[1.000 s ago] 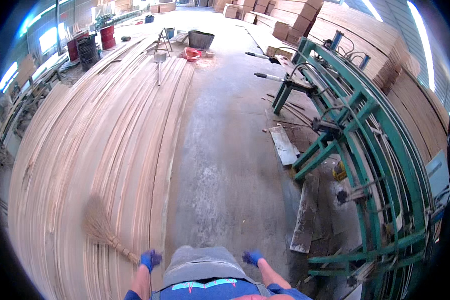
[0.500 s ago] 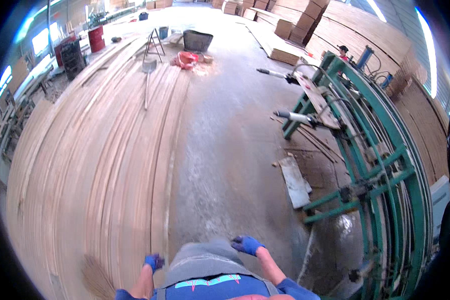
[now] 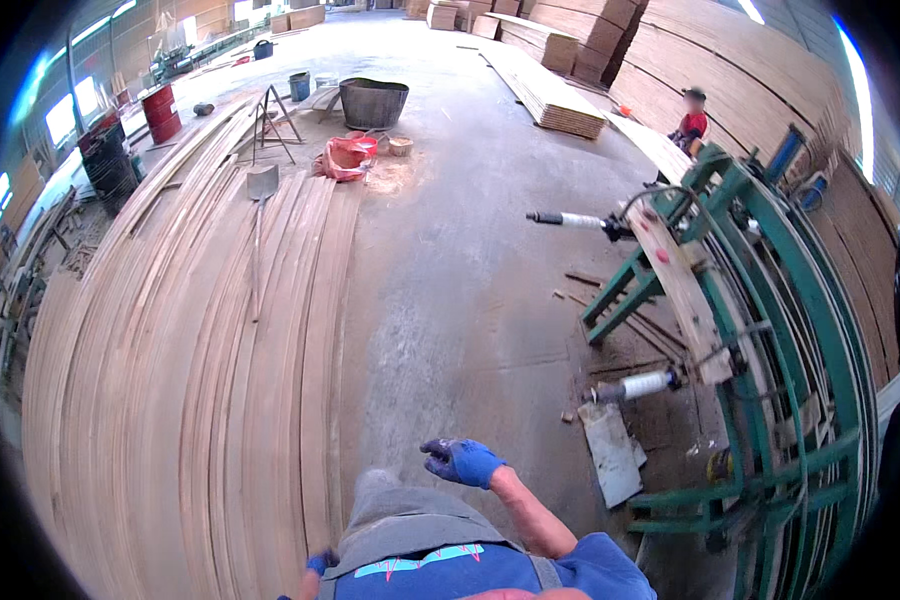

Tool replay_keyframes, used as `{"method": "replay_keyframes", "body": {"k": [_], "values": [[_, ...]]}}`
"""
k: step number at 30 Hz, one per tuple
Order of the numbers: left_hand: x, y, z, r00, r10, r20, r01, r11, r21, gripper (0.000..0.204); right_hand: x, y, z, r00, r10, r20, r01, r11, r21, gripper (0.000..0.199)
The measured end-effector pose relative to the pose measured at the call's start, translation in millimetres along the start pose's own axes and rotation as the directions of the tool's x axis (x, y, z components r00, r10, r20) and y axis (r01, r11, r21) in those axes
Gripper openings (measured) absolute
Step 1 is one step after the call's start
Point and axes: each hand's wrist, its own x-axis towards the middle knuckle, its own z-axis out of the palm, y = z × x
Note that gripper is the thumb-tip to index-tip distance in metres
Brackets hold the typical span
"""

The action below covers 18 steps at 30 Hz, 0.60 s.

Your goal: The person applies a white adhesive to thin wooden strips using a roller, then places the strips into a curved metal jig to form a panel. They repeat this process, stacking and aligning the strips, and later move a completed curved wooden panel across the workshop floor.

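Note:
My right hand (image 3: 462,463), in a blue glove with dark fingertips, is raised in front of my grey apron (image 3: 420,525). Its fingers are loosely bent and apart, with nothing between them. Low beside the apron, my left hand (image 3: 321,562) also wears a blue glove; its fingers are mostly hidden. Neither hand touches the long wooden boards (image 3: 210,400) laid out on my left. A green metal machine (image 3: 750,320) with white-and-black handled tools (image 3: 635,387) stands on my right, apart from my right hand.
Ahead on the boards lies a shovel (image 3: 260,190). Past it are a metal trestle (image 3: 273,120), a dark tub (image 3: 373,103) and a red sack (image 3: 347,158). A pale slab (image 3: 611,455) lies beside the machine. Another person (image 3: 692,125) is behind it, near stacked panels (image 3: 740,75).
My view has moved forward along the grey floor, and the broom at lower left has left the picture. My right hand has swung forward and left; my left hand has dropped back.

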Motion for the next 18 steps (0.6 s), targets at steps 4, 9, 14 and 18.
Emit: {"method": "replay_keyframes", "body": {"k": [4, 9, 14, 18], "values": [[15.3, 64.3, 68.5, 0.992, -0.126, -0.024, 0.125, 0.991, -0.042, 0.036, 134.5, 29.3, -89.8, 0.99, -0.083, -0.113, 0.076, 0.995, -0.057, 0.041], [83.2, 261.9, 205.8, 0.995, -0.098, 0.036, 0.096, 0.994, 0.05, 0.031, 259.4, 68.2, -208.8, 0.977, 0.01, -0.213, -0.043, 0.988, -0.151, 0.04], [143.2, 622.1, 368.7, 0.849, 0.383, 0.364, -0.414, 0.91, 0.007, 0.026, 365.3, 61.2, -326.3, 0.97, -0.031, -0.242, 0.025, 0.999, -0.028, 0.039], [47.9, 844.5, 642.7, 0.685, 0.648, 0.335, -0.715, 0.686, 0.136, 0.029, 460.9, 117.5, -398.2, 0.942, 0.037, -0.335, -0.05, 0.998, -0.029, 0.04]]}}
